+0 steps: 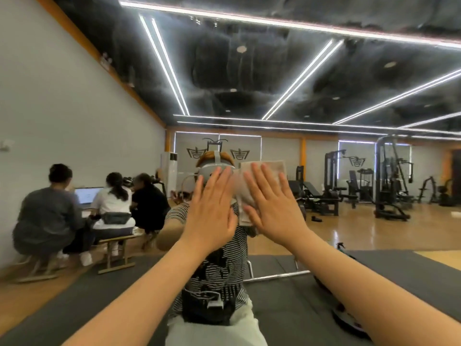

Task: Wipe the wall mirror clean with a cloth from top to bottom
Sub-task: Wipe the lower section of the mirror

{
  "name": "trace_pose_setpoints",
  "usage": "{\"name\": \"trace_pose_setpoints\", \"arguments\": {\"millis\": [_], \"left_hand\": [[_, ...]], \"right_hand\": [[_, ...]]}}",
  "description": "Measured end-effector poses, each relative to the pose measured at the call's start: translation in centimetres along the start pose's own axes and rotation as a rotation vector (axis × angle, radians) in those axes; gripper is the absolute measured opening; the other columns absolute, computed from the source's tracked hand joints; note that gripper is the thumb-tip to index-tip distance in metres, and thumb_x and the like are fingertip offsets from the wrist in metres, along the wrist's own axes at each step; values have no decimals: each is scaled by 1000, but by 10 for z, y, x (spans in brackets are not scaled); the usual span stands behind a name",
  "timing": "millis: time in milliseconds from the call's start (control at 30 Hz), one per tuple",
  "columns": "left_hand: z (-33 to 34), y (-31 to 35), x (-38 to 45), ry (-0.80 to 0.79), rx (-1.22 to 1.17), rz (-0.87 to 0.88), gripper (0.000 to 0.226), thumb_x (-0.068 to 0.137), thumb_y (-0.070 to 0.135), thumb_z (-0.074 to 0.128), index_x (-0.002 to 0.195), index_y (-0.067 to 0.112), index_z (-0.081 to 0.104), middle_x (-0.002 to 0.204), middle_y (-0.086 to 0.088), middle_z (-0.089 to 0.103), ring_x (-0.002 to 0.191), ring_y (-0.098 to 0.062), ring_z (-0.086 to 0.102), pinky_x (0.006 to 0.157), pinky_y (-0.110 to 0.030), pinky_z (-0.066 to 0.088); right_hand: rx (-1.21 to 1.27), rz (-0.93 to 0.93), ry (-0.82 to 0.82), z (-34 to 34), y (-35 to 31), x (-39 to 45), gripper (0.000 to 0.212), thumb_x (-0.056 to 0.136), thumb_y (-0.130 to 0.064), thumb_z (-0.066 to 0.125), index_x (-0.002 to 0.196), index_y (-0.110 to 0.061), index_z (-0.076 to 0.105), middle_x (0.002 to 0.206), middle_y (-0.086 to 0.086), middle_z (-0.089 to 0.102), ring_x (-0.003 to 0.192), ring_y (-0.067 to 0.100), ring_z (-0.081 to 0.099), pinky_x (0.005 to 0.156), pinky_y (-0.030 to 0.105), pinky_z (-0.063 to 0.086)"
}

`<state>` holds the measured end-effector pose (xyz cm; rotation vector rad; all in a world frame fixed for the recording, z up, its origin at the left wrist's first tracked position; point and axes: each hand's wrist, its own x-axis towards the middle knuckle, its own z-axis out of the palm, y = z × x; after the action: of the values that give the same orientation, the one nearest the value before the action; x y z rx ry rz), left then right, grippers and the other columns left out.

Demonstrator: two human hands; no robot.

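against the wall mirror (374, 71), which is filling nearly the whole view, two bare hands are lying flat at head height. one pale, square cloth (262, 181) with a soft woven look is sitting under the right hand (272, 203); the fingers are spreading straight over it and pressing it to the glass, not curling round it. the left hand (212, 208) is resting open just beside the right hand, fingers straight and close together, its edge touching the cloth's side. the glass is showing faint cloudy streaks across the dark ceiling reflection. in the reflection, one person in a striped shirt (219, 258) is standing right behind the hands, and three seated people (104, 203) are gathering by one open laptop (87, 194) at the left. several black metal gym machines (389, 181) are standing well apart on the glossy wooden floor (374, 231), and long thin light strips (169, 66) are crossing the ceiling.
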<state>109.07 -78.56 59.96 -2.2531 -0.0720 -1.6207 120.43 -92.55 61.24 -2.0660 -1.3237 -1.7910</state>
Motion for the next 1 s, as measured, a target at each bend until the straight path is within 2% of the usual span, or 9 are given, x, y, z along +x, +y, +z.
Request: {"name": "trace_pose_setpoints", "arguments": {"millis": [100,200,300,367,533,667,700,833,1000], "left_hand": [[11,4,8,-2,-20,-88,66,86,29,36,145,1,33,152,-18,36,142,-26,21,116,-45,11],[20,1,6,20,66,-74,65,89,30,34,146,0,28,153,-19,33,143,-29,21,117,-45,9],[24,0,4,40,83,-58,66,88,30,34,146,0,26,154,-19,31,144,-29,20,117,-44,7],[25,-1,4,37,82,-63,67,88,31,35,147,0,25,155,-18,28,144,-28,19,117,-44,8],[26,0,4,14,92,-81,68,88,31,34,147,1,23,156,-18,27,145,-29,17,117,-45,7],[28,1,3,17,118,-80,69,88,31,33,148,0,22,157,-18,24,146,-30,17,117,-48,11],[28,1,3,24,119,-78,69,88,31,33,148,0,22,157,-18,24,146,-30,16,117,-48,11],[29,0,2,53,134,-65,65,90,30,33,147,-2,24,155,-20,27,145,-31,21,118,-47,9],[28,0,4,47,105,-75,67,89,30,35,147,0,24,155,-16,27,144,-29,21,118,-43,6]], "right_hand": [[-4,14,27,6,-5,0,61,103,-44,14,153,-10,8,160,17,12,148,29,10,115,53,11],[-10,18,54,11,-5,-2,60,102,-40,21,153,-8,12,160,18,13,148,30,13,114,53,14],[-26,-50,32,6,10,-4,56,105,-38,6,152,-9,11,160,15,13,147,28,14,117,47,10],[-26,-27,8,3,27,-12,56,104,-37,3,153,-11,12,160,12,14,147,25,13,118,44,8],[20,266,25,-1,76,-45,59,104,-40,5,155,-12,7,162,11,7,149,24,7,118,41,6],[119,584,105,5,46,-24,61,100,-40,13,154,-14,2,161,9,0,149,23,-1,119,50,5],[109,602,118,6,31,-13,62,100,-39,14,154,-12,3,161,10,1,149,25,1,118,51,6],[61,296,118,10,-13,23,59,101,-38,18,154,-11,14,161,11,10,148,26,9,116,52,10],[42,132,50,6,10,10,57,104,-39,4,154,-14,13,162,9,12,149,23,9,117,46,7]]}}
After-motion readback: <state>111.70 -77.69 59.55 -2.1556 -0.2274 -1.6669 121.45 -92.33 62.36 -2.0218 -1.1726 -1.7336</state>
